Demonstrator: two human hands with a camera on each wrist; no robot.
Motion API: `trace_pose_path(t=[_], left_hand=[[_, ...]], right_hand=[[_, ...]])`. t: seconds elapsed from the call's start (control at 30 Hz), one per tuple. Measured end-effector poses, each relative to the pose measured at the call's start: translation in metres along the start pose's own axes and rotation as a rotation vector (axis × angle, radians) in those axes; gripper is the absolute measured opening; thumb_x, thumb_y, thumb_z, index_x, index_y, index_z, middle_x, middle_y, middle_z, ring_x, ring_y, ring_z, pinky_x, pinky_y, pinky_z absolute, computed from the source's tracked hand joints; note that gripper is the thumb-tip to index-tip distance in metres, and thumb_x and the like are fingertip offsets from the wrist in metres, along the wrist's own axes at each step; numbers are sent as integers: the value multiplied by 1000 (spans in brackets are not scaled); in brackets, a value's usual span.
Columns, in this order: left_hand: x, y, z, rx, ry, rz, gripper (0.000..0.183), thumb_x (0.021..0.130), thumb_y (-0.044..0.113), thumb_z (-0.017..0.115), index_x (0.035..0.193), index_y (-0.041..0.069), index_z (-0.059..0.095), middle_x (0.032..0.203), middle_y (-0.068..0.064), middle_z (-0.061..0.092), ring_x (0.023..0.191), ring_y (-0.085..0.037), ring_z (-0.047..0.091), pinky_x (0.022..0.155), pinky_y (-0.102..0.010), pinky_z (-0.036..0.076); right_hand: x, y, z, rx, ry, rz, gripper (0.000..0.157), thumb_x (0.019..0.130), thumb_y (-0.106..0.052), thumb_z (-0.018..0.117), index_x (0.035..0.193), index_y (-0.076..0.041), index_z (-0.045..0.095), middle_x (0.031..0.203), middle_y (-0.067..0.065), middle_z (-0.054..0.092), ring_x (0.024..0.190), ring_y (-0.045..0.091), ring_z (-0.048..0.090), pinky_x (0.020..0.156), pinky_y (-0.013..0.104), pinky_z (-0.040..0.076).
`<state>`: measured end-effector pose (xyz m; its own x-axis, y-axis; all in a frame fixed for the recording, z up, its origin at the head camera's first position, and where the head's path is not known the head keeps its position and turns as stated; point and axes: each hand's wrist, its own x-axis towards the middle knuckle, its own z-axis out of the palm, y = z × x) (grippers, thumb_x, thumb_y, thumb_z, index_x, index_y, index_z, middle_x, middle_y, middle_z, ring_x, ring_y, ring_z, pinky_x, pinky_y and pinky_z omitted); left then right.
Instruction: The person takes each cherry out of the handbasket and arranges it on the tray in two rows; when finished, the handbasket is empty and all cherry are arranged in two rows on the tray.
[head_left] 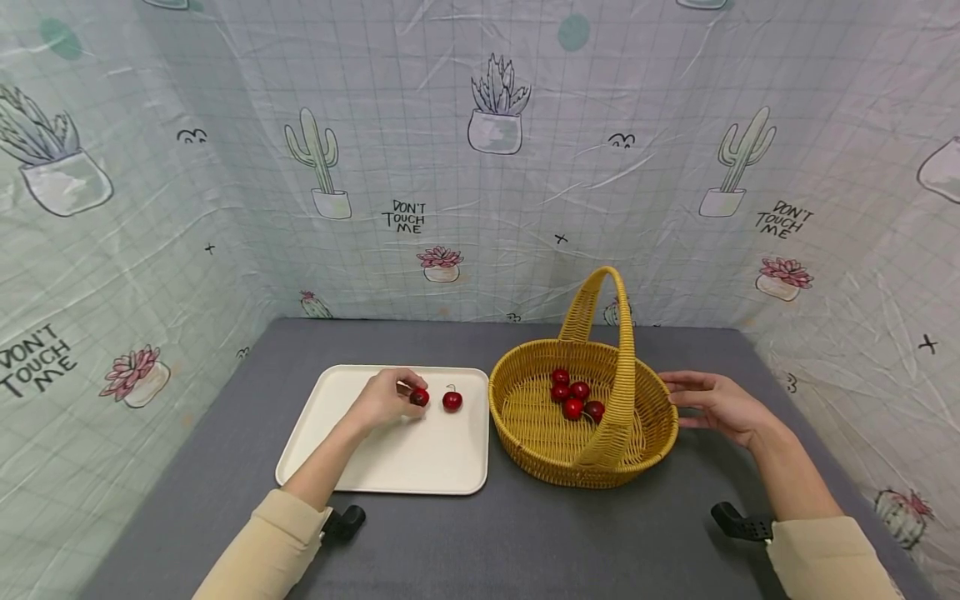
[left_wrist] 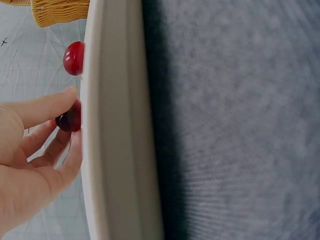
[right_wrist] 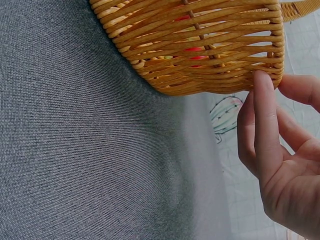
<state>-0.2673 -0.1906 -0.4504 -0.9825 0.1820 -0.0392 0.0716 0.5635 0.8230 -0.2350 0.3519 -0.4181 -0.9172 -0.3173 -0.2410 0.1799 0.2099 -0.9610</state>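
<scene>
My left hand (head_left: 386, 400) is over the cream tray (head_left: 375, 475), thumb and fingers curled round a dark red cherry (head_left: 419, 397). In the left wrist view this cherry (left_wrist: 72, 117) sits between the thumb and the fingers, close to the tray's rim. Another cherry (head_left: 452, 399) with a stem lies just right of it on the tray. My right hand (head_left: 723, 404) holds the right rim of a yellow wicker basket (head_left: 532, 450), fingertips at the rim and outer wall. Several cherries (head_left: 573, 408) lie inside the basket, one with a stem showing.
Tray and basket stand side by side on a dark grey cloth-covered table (head_left: 450, 542). The basket's tall arched handle (head_left: 618, 392) rises over its right half. Printed curtains (head_left: 495, 208) with cactus drawings close off the back and both sides.
</scene>
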Motion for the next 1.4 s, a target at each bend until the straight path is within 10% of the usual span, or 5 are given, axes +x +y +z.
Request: trace_pose_path(t=[1.4], left_hand=[[7, -6, -1, 98, -22, 58, 35, 79, 9, 90, 109, 5, 73, 96, -2, 70, 90, -19, 64, 78, -36, 49]], right_hand=[[0, -1, 0, 6, 0, 2, 65, 105, -13, 60, 156, 10, 28, 127, -2, 63, 110, 11, 66, 89, 41, 57]])
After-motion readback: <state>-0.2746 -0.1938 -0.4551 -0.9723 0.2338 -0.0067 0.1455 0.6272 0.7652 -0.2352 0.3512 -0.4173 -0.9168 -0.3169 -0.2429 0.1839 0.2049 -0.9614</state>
